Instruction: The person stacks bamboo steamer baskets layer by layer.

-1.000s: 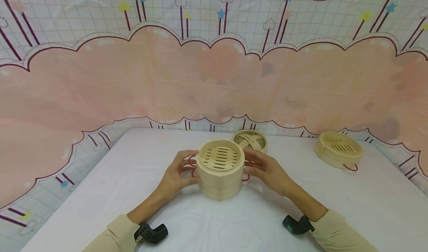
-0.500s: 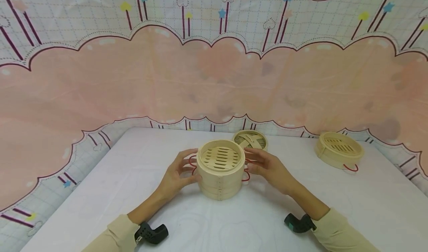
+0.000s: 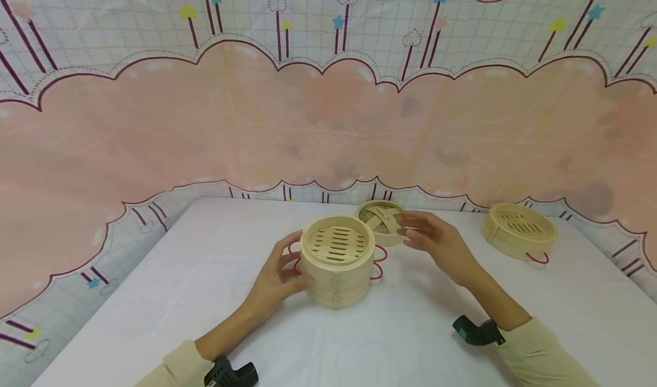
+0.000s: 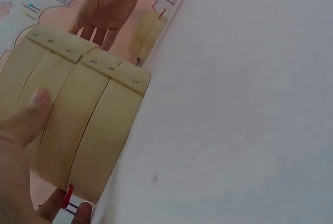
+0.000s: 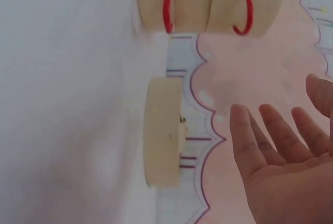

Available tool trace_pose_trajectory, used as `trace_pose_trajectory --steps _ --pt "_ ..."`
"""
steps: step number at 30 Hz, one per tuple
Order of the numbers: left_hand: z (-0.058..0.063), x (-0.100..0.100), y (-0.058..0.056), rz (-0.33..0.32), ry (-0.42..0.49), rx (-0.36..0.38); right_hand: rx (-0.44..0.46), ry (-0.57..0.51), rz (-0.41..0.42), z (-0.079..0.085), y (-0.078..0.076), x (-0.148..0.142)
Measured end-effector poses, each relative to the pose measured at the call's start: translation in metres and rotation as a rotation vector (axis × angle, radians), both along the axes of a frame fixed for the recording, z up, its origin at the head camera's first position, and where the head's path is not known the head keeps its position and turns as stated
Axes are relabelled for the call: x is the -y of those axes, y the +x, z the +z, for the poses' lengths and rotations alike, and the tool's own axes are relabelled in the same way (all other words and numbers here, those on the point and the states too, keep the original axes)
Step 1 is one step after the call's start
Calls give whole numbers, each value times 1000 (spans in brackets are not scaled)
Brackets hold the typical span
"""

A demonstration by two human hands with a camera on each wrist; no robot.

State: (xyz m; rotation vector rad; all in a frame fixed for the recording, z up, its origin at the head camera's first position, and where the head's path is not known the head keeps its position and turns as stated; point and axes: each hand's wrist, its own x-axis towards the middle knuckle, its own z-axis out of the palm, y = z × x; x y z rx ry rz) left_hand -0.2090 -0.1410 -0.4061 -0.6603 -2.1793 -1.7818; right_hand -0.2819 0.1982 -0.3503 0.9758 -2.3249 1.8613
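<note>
While our left hand curls its thumb and fingers around the stacked steamer, well in from the left edge of the counter, the woven lid lies just behind, near the back edge. Our right hand hovers by the lid, fingers loosely spread, holding nothing. A wide stretch separates lid from lone tier at right. The white counter meets a peach printed backdrop.

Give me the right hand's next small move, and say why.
I'd probably lower the right hand to grip the woven lid: the hand hovers open near it, not yet holding it, while the left hand holds the steamer stack, whose slatted top is uncovered.
</note>
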Motion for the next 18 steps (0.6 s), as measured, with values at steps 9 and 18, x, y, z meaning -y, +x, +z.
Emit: trace_pose_trajectory --steps 9,18 --pt "22 -17 23 83 -22 3 -94 37 -126 10 -9 -31" --pt "22 -22 25 105 -2 -41 -84 -247 -207 6 -23 -67"
